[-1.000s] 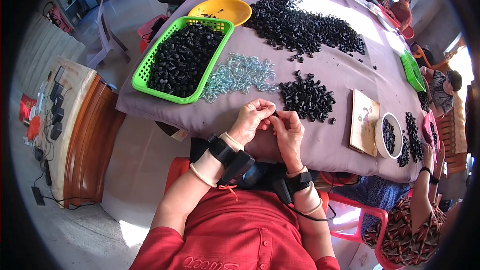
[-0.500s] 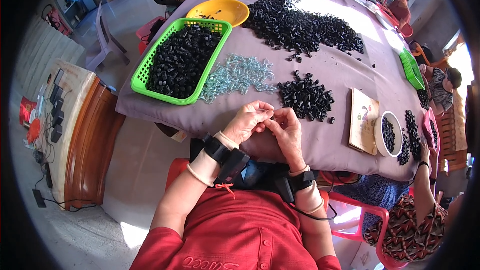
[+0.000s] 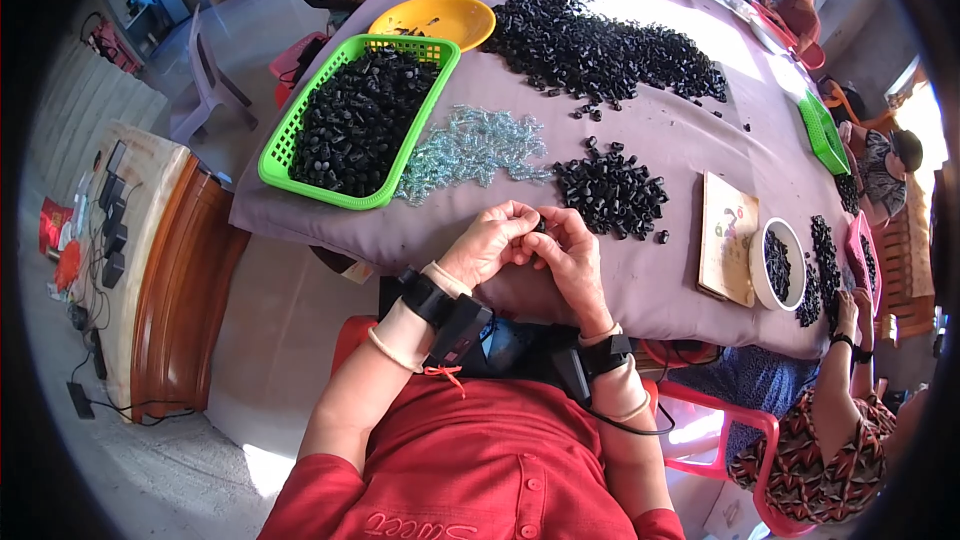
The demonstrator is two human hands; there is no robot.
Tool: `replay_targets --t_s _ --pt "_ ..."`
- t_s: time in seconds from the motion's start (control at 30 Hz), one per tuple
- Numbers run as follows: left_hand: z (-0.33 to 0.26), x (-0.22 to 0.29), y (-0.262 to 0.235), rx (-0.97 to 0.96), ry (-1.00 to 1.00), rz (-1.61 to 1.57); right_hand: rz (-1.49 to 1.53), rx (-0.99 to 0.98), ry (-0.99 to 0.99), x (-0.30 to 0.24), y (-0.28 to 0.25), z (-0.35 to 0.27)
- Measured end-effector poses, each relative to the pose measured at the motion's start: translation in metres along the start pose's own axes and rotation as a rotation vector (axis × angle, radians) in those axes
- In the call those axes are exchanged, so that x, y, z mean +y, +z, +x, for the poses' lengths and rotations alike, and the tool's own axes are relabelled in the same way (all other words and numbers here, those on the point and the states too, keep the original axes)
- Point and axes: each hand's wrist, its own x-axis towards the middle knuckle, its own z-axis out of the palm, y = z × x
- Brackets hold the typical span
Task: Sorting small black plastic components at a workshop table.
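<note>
My left hand (image 3: 490, 248) and my right hand (image 3: 568, 265) meet at the table's near edge, fingertips pinched together. A small black plastic cap (image 3: 541, 225) shows between them, and the right thumb and fingers press on it. The left fingers close right beside it; whatever else they hold is hidden. Just beyond my right hand lies a small heap of black plastic caps (image 3: 610, 190). Past my left hand spreads a pile of small clear bluish plastic pieces (image 3: 475, 152). Beside that pile, a green basket (image 3: 362, 202) is full of black caps.
A yellow plate (image 3: 470, 25) stands behind the basket, near a large black heap (image 3: 610, 50). To the right are a booklet (image 3: 727, 240) and a white bowl (image 3: 798, 262) of black pieces. A co-worker's hands (image 3: 855, 312) are at the right edge; others sit around the table.
The black cap now shows more plainly between my fingertips, and my fingers have shifted slightly around it. At the right, the co-worker's two hands have come together at the table edge.
</note>
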Motion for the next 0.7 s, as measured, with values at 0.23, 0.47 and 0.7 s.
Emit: replay_targets --t_s 0.23,0.47,0.7 --pt "0.0006 0.0003 0.0010 0.017 -0.011 0.114 0.011 0.103 -0.085 0.0057 0.0052 -0.0034" --pt "-0.0017 -0.0031 0.0027 0.048 0.061 0.020 -0.053 0.180 -0.013 0.0035 0.0072 -0.0051" --pt "-0.0006 -0.0055 0.0047 0.132 0.082 0.001 0.048 0.178 -0.091 0.0062 0.0092 -0.0056"
